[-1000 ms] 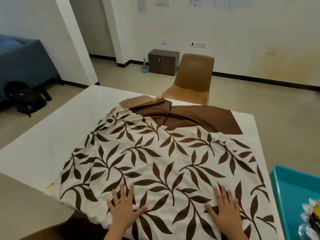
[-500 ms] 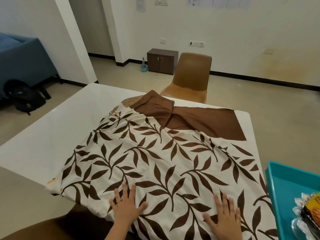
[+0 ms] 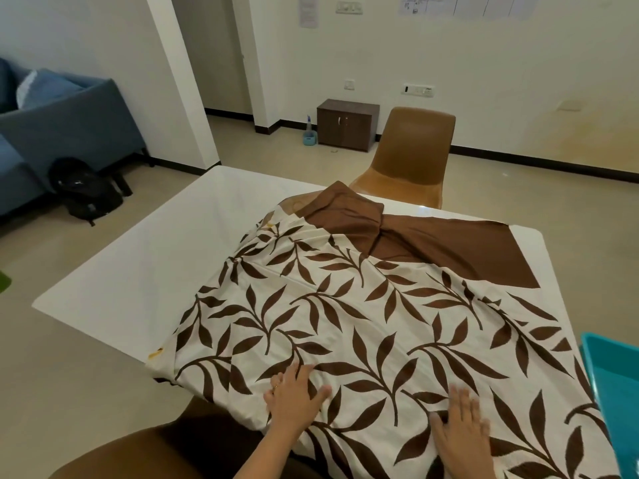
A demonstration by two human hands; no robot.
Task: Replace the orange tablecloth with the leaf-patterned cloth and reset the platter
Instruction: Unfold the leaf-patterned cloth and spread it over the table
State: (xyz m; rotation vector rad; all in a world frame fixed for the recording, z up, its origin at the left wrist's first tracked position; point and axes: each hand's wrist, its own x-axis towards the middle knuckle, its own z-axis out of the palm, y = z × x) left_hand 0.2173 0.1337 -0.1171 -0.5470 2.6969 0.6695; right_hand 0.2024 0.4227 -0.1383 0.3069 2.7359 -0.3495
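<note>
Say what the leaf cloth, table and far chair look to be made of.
Leaf cloth: thin woven fabric, matte; it creases and bunches. Table: hard, glossy white top, maybe laminate or stone; it reflects light. Chair: smooth moulded shell, likely plastic, with a slight sheen.

Bright even indoor light, soft shadows, wide-angle edge warp, hands maybe slightly blurred

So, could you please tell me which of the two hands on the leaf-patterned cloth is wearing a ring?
The left hand, pressed flat on the leaf-patterned cloth near its left edge, has a ring; the right hand shows none.
</note>
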